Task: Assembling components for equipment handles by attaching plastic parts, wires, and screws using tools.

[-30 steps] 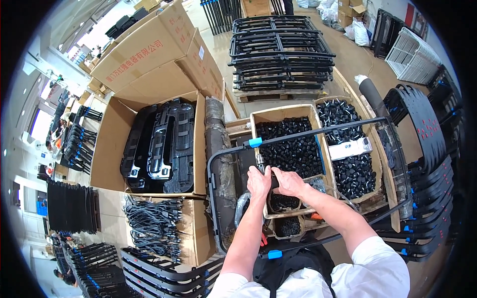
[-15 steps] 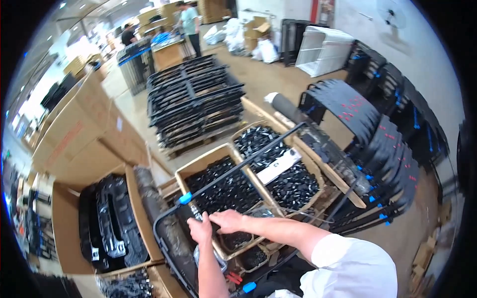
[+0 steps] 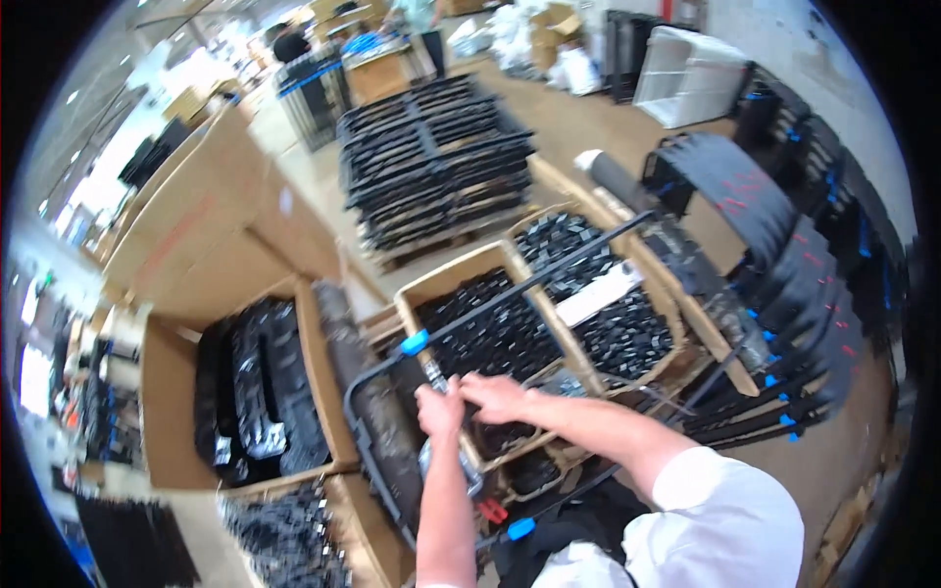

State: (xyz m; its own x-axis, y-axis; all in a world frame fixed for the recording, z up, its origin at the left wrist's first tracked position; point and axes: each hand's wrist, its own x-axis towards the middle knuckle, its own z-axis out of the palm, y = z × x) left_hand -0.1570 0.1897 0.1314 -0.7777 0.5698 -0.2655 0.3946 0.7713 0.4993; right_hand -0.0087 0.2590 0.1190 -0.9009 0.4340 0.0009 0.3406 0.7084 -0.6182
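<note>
The left hand is closing around a small silvery part at the near edge of a tan cardboard box, and the right hand is lying just beside it with fingers curled toward the same part; whether it is gripping anything I cannot tell. Both hands are working just below a black metal tube frame that is running diagonally over the box, with a blue clip sitting on the tube left of the hands.

The box is holding a heap of small black parts. A second box to its right is filled the same way, and a long white label strip is lying across that heap. To the left, a large open carton is holding big glossy black moulded pieces, and its tall flap is rising toward the far left. A grey rolled tube is lying between the carton and the near box.

Farther away, a stack of flat black frames is resting on a pallet on the brown concrete floor. On the right, black curved frames with blue clips are leaning in a row. A white crate is standing at the far right of the workshop.
</note>
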